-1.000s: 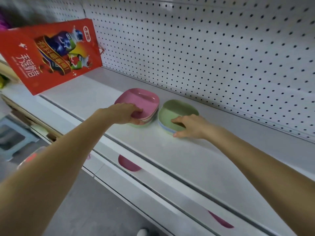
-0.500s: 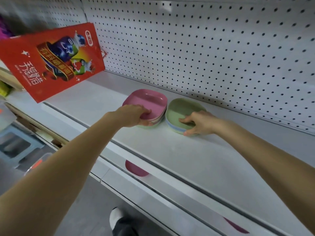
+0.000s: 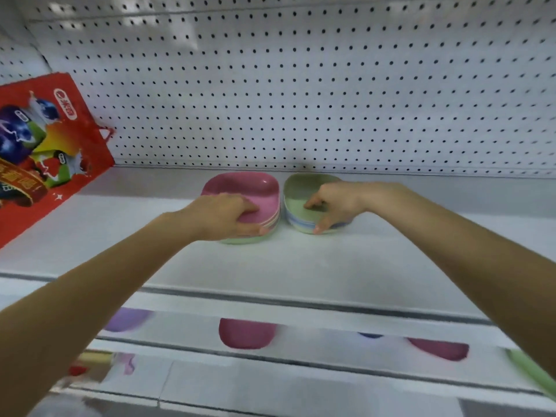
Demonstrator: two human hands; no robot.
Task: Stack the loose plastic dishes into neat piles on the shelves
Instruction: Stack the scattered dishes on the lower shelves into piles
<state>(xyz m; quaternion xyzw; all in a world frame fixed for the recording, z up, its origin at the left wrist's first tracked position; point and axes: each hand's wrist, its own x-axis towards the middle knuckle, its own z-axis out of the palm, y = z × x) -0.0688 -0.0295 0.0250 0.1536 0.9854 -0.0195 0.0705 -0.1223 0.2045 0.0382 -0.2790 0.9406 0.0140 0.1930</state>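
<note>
**Two piles, side by side, being squared**

The shelf (image 3: 301,260) carried a pink-topped pile (image 3: 249,188) and, just beside it on the right, a green-topped pile (image 3: 301,191). Our left hand (image 3: 219,215) gripped the pink pile's near edge. Our right hand (image 3: 337,200) pinched the green rim, thumb inside. We judged this the aligning step. The next move called for releasing both and reaching for the loose dishes (image 3: 246,332) below.

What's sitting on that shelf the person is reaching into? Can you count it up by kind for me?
Piles of dishes: 2, the pink-topped pile and the green-topped pile; how many dishes each holds is too blurred to tell.
Red printed bag: 1, at the left end.
Total: 3 things.
</note>
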